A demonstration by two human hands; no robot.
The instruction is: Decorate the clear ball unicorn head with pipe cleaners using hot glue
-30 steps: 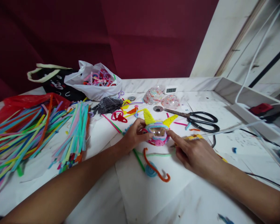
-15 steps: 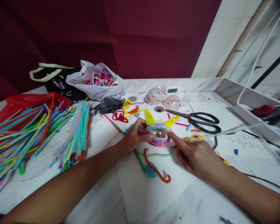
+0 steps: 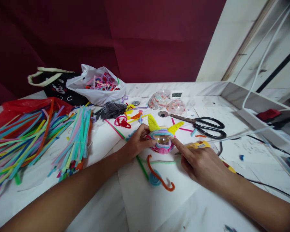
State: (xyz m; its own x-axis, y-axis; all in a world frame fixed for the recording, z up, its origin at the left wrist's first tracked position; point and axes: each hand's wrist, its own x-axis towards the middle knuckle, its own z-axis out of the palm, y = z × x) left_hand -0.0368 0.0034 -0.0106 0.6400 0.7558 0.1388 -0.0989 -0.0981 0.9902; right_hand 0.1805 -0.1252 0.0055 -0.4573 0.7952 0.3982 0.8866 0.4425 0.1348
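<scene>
A small pipe-cleaner figure [image 3: 162, 139] with two yellow horns, a clear dome in front and a pink base sits on white paper [image 3: 157, 196] at the table's middle. My left hand [image 3: 136, 141] grips its left side with thumb and fingers. My right hand [image 3: 200, 162] presses its index fingertip on the figure's right side while the other fingers curl round a yellow tool [image 3: 198, 145]. An orange hooked pipe cleaner [image 3: 159, 175] and a blue coil [image 3: 154, 178] lie just in front of the figure.
Black scissors [image 3: 204, 125] lie to the right behind my hand. A big heap of coloured pipe cleaners [image 3: 38, 135] fills the left. A white bag [image 3: 99, 85], a black tote [image 3: 54, 84], two clear balls [image 3: 168, 102] and a small clock [image 3: 176, 94] stand at the back. Cables run along the right.
Both hands stay on the figure with hardly any shift. The view has drifted slightly, so everything sits a little lower and to the left.
</scene>
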